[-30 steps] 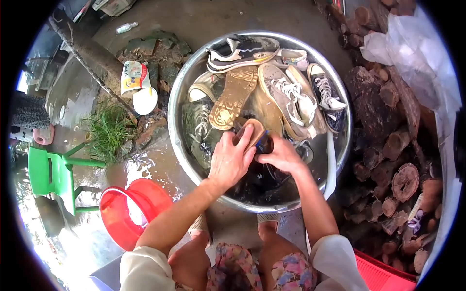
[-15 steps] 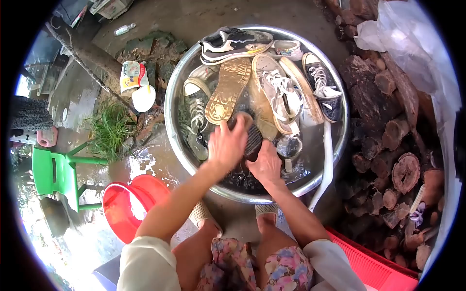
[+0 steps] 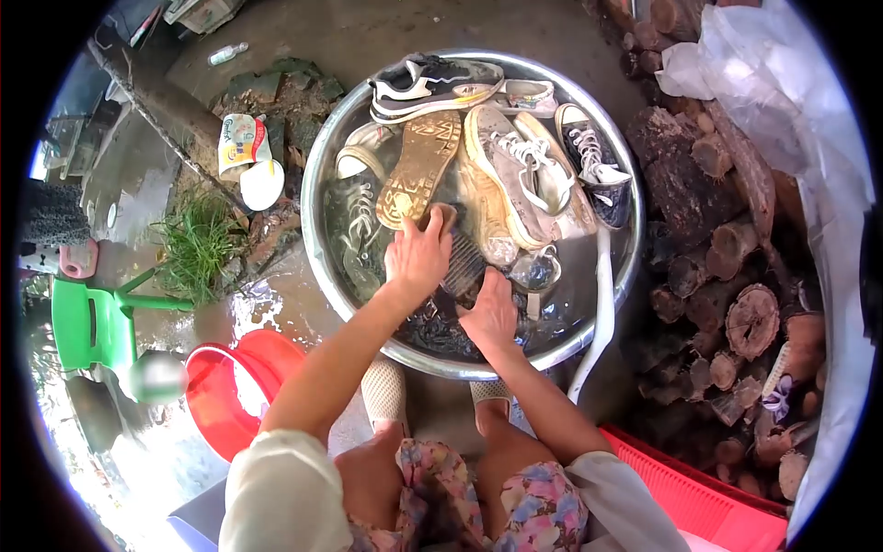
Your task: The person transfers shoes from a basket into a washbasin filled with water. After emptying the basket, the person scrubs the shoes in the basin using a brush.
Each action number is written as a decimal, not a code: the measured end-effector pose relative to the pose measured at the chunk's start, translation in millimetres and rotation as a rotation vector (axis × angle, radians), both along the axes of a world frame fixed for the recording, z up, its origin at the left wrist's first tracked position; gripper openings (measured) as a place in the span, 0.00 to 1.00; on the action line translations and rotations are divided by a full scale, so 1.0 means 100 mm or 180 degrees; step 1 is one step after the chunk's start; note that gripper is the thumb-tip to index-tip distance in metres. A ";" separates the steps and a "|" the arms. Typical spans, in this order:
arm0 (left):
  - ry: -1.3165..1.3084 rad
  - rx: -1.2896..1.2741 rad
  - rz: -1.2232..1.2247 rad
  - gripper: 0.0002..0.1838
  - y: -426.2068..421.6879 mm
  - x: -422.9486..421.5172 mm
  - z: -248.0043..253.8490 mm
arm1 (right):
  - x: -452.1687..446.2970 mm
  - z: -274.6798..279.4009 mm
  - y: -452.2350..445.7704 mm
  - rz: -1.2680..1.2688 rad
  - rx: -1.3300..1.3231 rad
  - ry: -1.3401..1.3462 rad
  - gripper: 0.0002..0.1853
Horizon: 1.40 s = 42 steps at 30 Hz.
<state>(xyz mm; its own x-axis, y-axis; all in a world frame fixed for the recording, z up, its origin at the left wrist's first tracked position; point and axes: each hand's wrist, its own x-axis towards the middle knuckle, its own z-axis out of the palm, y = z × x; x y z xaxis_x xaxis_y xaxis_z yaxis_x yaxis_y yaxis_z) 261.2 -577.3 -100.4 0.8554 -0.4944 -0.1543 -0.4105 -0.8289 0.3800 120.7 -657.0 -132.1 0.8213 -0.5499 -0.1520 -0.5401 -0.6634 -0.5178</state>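
Note:
Low over the near part of a round metal basin (image 3: 311, 212), both my hands are closed. My left hand (image 3: 416, 262) grips a brown, round-ended object (image 3: 445, 218); its kind is partly hidden by my fingers. Against it lies a dark shoe (image 3: 464, 267) with a ribbed sole, which my right hand (image 3: 490, 316) holds at the near right side. A shoe with a tan patterned sole (image 3: 421, 170) lies sole-up just beyond my left hand. Around it sit a grey sneaker (image 3: 506, 170) with white laces, a dark canvas shoe (image 3: 593, 170) and a black-and-white sneaker (image 3: 432, 87).
A white hose (image 3: 602, 313) hangs over the basin's right rim. Stacked logs (image 3: 727, 248) and plastic sheeting (image 3: 809, 110) line the right. On the left are a red tub (image 3: 216, 400), a green chair (image 3: 78, 322) and grass (image 3: 198, 244). A red crate (image 3: 699, 497) stands near my right.
My hands and the dark shoe have moved slightly apart from each other, showing more of the ribbed sole. The whole view has shifted a little, so the basin appears further left.

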 end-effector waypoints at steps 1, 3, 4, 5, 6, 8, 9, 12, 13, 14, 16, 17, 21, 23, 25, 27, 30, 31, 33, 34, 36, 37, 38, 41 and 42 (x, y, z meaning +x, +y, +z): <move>0.0036 -0.0022 0.0032 0.27 -0.03 0.02 -0.06 | 0.00 -0.01 0.00 -0.0002 -0.0047 -0.0024 0.40; 0.0100 -0.0020 0.0052 0.28 -0.04 0.04 -0.05 | 0.01 -0.05 0.00 0.0022 -0.0191 -0.0012 0.41; 0.0112 -0.0026 -0.0019 0.28 0.03 -0.01 -0.06 | -0.01 -0.08 -0.01 0.0055 -0.0200 -0.0022 0.42; 0.0149 -0.0026 -0.0088 0.29 0.16 -0.12 0.06 | -0.01 -0.09 -0.02 0.0090 -0.0200 -0.0008 0.42; 0.0184 -0.0027 -0.0169 0.29 0.29 -0.25 0.15 | -0.01 -0.10 -0.01 0.0113 -0.0200 0.0003 0.42; -0.0210 0.0389 -0.0852 0.30 0.55 -0.61 0.21 | -0.02 -0.10 0.01 0.0099 -0.0144 -0.0097 0.42; -0.0526 0.0112 -0.1104 0.31 0.63 -0.77 0.17 | -0.02 -0.10 0.01 0.0125 -0.0149 -0.0110 0.42; -0.0441 -0.0124 -0.0861 0.27 0.37 -0.57 0.07 | -0.04 -0.09 -0.04 0.0163 -0.0057 -0.0052 0.44; -0.0251 -0.0039 -0.0640 0.25 0.21 -0.40 0.03 | -0.05 -0.06 -0.07 0.0217 0.0064 0.0065 0.46; -0.0274 0.0019 -0.0503 0.26 0.06 -0.20 -0.05 | -0.06 -0.03 -0.10 0.0267 0.0188 0.0171 0.47; -0.0591 0.0016 -0.0507 0.27 -0.07 0.03 -0.31 | -0.19 0.08 -0.34 0.0256 0.1008 0.0060 0.49; -0.0647 -0.0005 -0.0524 0.28 -0.07 0.05 -0.34 | -0.29 0.01 -0.46 0.0002 0.1602 0.0022 0.49; -0.0551 0.0075 -0.0522 0.29 0.01 -0.14 -0.23 | -0.45 -0.09 -0.65 -0.0129 0.2246 0.0586 0.49; -0.0492 0.0104 -0.0812 0.30 0.13 -0.48 0.01 | -0.41 -0.06 -0.59 -0.0103 0.2170 0.0533 0.46; -0.0791 0.0149 -0.1365 0.31 0.28 -0.81 0.08 | -0.39 0.02 -0.46 0.0001 0.1794 0.0362 0.43; -0.1193 0.0283 -0.1831 0.31 0.29 -0.85 0.04 | -0.39 0.10 -0.30 0.0049 0.1488 0.0163 0.36; -0.1113 0.0043 -0.1253 0.26 -0.05 -0.54 -0.09 | -0.41 0.07 -0.20 0.0019 0.1438 0.0057 0.33; -0.0918 0.0093 -0.1080 0.26 -0.13 -0.45 -0.11 | -0.36 0.12 -0.19 -0.0050 0.1238 0.0233 0.34; -0.0455 0.0265 -0.0697 0.26 -0.25 -0.22 -0.17 | -0.32 0.17 -0.17 -0.0058 0.1109 0.0169 0.35; -0.0357 0.0358 -0.0389 0.26 -0.28 -0.11 -0.23 | -0.30 0.18 -0.16 -0.0060 0.1045 0.0148 0.35; -0.0144 0.0250 -0.0192 0.25 -0.24 0.01 -0.20 | -0.33 0.20 -0.21 -0.0041 0.1378 0.0006 0.41; -0.0301 0.0045 -0.0320 0.26 -0.15 -0.08 -0.18 | -0.40 0.14 -0.25 -0.0041 0.1632 -0.0332 0.43; -0.0399 -0.0003 -0.0460 0.28 -0.05 -0.26 -0.10 | -0.44 0.05 -0.30 -0.0060 0.1878 -0.0707 0.45; -0.0661 0.0042 -0.1342 0.32 0.18 -0.73 0.00 | -0.42 -0.27 -0.41 -0.0279 0.2536 -0.0402 0.51; -0.0674 -0.0012 -0.1615 0.32 0.19 -0.79 -0.03 | -0.38 -0.22 -0.43 -0.0432 0.2926 -0.0286 0.51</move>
<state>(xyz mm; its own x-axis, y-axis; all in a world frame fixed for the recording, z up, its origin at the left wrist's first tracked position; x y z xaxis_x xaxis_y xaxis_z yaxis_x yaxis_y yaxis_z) 181.8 -558.4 -103.3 0.5218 -0.8531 -0.0021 -0.8261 -0.5059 0.2483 82.4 -700.1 -154.6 0.7885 -0.3373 -0.5142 -0.5154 0.0937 -0.8518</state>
